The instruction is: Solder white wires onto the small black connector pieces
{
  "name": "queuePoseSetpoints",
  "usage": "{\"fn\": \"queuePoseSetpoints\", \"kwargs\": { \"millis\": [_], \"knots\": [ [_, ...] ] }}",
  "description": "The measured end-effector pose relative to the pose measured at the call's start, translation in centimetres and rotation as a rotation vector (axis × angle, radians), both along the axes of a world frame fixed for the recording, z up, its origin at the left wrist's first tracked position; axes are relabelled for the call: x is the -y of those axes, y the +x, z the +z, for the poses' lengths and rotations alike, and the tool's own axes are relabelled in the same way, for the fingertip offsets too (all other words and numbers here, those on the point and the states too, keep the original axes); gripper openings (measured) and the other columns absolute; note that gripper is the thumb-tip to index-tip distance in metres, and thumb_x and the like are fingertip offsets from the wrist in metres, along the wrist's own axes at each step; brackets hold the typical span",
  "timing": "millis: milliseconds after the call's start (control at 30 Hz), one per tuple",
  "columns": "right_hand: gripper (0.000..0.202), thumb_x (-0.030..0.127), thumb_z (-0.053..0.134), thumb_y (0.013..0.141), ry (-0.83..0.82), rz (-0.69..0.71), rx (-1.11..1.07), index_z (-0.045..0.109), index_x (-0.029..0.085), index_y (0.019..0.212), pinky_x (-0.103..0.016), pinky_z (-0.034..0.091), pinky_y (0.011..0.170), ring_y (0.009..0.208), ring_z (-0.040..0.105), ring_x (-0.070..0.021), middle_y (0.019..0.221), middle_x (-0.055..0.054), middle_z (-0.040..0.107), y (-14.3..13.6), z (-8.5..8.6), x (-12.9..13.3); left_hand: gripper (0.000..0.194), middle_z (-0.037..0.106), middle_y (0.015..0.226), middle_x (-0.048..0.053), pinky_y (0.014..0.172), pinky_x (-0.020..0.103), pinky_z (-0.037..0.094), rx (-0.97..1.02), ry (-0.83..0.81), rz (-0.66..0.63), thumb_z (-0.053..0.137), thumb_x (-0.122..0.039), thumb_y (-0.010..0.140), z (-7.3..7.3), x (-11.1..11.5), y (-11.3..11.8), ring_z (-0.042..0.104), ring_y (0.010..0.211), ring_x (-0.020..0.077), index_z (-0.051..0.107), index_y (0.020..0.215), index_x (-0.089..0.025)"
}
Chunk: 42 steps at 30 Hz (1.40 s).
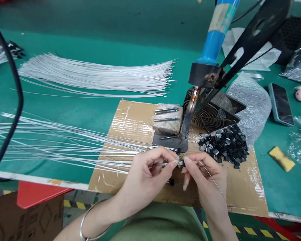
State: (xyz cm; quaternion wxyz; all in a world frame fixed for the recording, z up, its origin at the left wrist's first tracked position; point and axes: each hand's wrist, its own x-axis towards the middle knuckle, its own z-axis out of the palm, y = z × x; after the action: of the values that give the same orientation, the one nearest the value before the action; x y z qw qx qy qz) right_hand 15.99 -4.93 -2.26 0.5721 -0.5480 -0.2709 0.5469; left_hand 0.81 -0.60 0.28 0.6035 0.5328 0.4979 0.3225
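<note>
My left hand [153, 170] pinches the end of a white wire, thumb and forefinger together. Right beside it, my right hand [205, 170] pinches a small black connector at that wire's end, with a thin solder wire [212, 177] running across its fingers. White wires [115, 147] stretch leftward from my left hand over the cardboard [245, 187]. Just beyond my hands stands a soldering iron [190, 110], tip down. To the right of it lies a pile of small black connectors [225, 144].
A bundle of white wires [97, 75] lies at the back left. A stone block [168, 120] with metal tips and a fan [213, 110] stand behind my hands. A phone [281, 103] and a yellow sponge [281, 158] are at right. A black cable [17, 87] hangs at left.
</note>
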Motion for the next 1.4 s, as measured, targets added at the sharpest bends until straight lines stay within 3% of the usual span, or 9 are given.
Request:
{"fn": "queuePoseSetpoints", "kwargs": {
  "millis": [500,567,667,833,967,1100,1167,1267,1400],
  "knots": [
    [0.017,0.034,0.082,0.09,-0.026,-0.005,0.045,0.075,0.022,0.08,-0.013,0.044,0.04,0.042,0.052,-0.0049,0.059,0.005,0.063,-0.4,-0.3,0.4,0.015,0.073,0.084,0.003,0.056,0.016,0.042,0.129,-0.039,0.003,0.068,-0.017,0.092,-0.4,0.1,0.1,0.059,0.066,0.0088,0.069,0.077,-0.015],
    [0.016,0.038,0.075,0.096,0.01,-0.035,0.177,0.079,0.024,0.088,-0.016,0.041,0.043,0.046,0.048,-0.0049,0.064,0.004,0.059,-0.3,-0.4,0.6,0.014,0.073,0.085,0.004,0.055,0.016,0.041,0.1,-0.056,0.001,0.069,-0.016,0.09,-0.1,-0.1,0.2,0.057,0.064,0.0083,0.068,0.076,-0.014],
    [0.033,0.042,0.051,0.108,0.15,-0.035,0.327,0.081,0.028,0.112,-0.022,0.041,0.05,0.059,0.049,-0.0093,0.078,0.001,0.054,0.0,-0.6,0.9,0.014,0.072,0.085,0.005,0.055,0.017,0.041,0.075,-0.061,0.017,0.069,-0.016,0.087,0.2,-0.6,0.4,0.056,0.064,0.0082,0.067,0.074,-0.013],
    [0.029,0.033,0.042,0.111,0.202,-0.023,0.41,0.061,0.031,0.132,-0.023,0.042,0.053,0.057,0.05,-0.0118,0.078,0.003,0.063,0.6,-1.0,1.3,0.014,0.07,0.082,0.004,0.05,0.016,0.035,0.043,-0.033,0.024,0.068,-0.015,0.085,0.2,-1.1,0.6,0.05,0.059,0.0061,0.066,0.071,-0.012],
    [0.012,0.029,0.046,0.108,0.187,-0.049,0.57,0.056,0.025,0.104,-0.025,0.038,0.053,0.06,0.047,-0.0132,0.076,0.003,0.057,1.2,-1.2,1.4,0.015,0.07,0.08,0.004,0.048,0.016,0.032,0.036,0.0,0.038,0.067,-0.015,0.085,0.1,-1.5,0.7,0.047,0.056,0.0054,0.066,0.071,-0.012],
    [0.032,0.022,0.044,0.108,0.189,0.004,0.625,0.042,0.023,0.075,-0.026,0.034,0.054,0.061,0.04,-0.0128,0.073,0.003,0.042,1.6,-0.5,1.1,0.015,0.069,0.08,0.004,0.048,0.016,0.033,0.019,-0.01,0.053,0.067,-0.016,0.085,0.2,-1.8,0.6,0.048,0.057,0.0061,0.065,0.07,-0.012],
    [0.031,0.019,0.045,0.107,0.25,0.017,0.628,0.045,0.022,0.076,-0.025,0.04,0.06,0.066,0.046,-0.0123,0.076,0.003,0.048,1.5,-0.1,0.8,0.014,0.069,0.08,0.004,0.048,0.017,0.034,0.009,-0.016,0.047,0.067,-0.018,0.085,0.3,-1.9,0.6,0.048,0.057,0.0066,0.066,0.071,-0.013],
    [0.018,0.015,0.054,0.103,0.309,0.013,0.63,0.056,0.022,0.087,-0.028,0.052,0.084,0.096,0.065,-0.0154,0.101,-0.003,0.067,1.1,0.3,0.5,0.014,0.069,0.081,0.004,0.05,0.017,0.036,0.014,-0.008,0.043,0.067,-0.018,0.085,0.3,-2.1,0.6,0.05,0.059,0.0077,0.066,0.072,-0.013],
    [0.014,0.008,0.063,0.096,0.349,-0.025,0.606,0.061,0.022,0.091,-0.032,0.053,0.102,0.116,0.071,-0.0186,0.12,-0.006,0.075,0.2,0.3,0.2,0.013,0.069,0.079,0.003,0.05,0.016,0.038,0.034,0.002,0.055,0.066,-0.016,0.084,0.4,-2.3,0.7,0.051,0.059,0.0076,0.065,0.071,-0.014]
  ]
}}
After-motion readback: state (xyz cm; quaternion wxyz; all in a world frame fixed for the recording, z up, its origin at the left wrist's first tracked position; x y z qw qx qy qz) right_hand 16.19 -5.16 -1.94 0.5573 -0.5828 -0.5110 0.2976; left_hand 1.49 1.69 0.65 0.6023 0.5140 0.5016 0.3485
